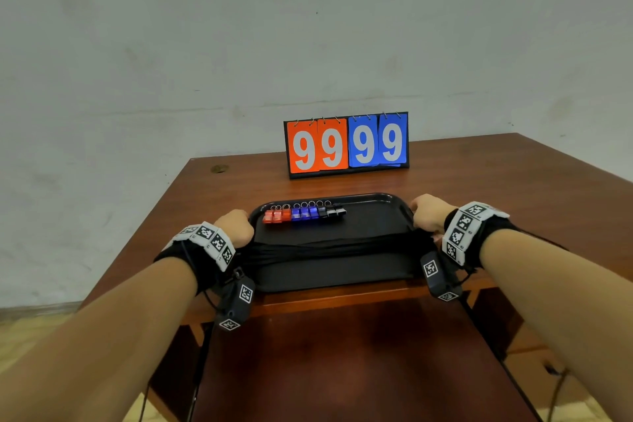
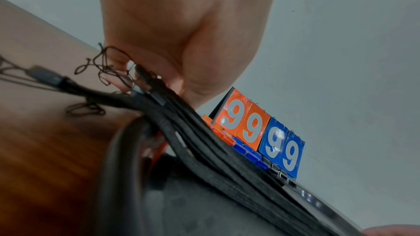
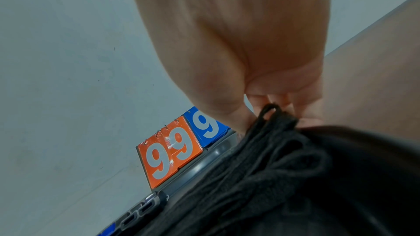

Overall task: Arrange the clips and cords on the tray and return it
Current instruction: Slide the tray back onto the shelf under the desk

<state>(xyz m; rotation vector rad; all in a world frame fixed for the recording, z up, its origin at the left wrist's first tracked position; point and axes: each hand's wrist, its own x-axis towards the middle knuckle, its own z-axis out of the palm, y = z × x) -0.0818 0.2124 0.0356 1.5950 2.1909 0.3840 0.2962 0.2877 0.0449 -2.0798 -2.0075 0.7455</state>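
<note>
A black tray [image 1: 376, 216] lies on the wooden table. Along its far left side runs a row of clips [image 1: 303, 214], red, then blue, then black, also visible in the left wrist view [image 2: 245, 150]. A bundle of black cords [image 1: 335, 247] stretches straight across the tray's middle from edge to edge. My left hand [image 1: 236, 228] is a fist at the tray's left edge, its fingers [image 2: 118, 80] curled round the cord ends [image 2: 204, 141]. My right hand [image 1: 430, 214] is a fist at the right edge, holding the looped cord ends [image 3: 261, 159]. Whether either hand also grips the rim is hidden.
A flip scoreboard [image 1: 346, 144] reading 99 99 stands behind the tray, near the table's [image 1: 479, 181] far edge and the pale wall. The tray's near rim is close to the table's front edge. A lower wooden surface [image 1: 342, 353] lies below.
</note>
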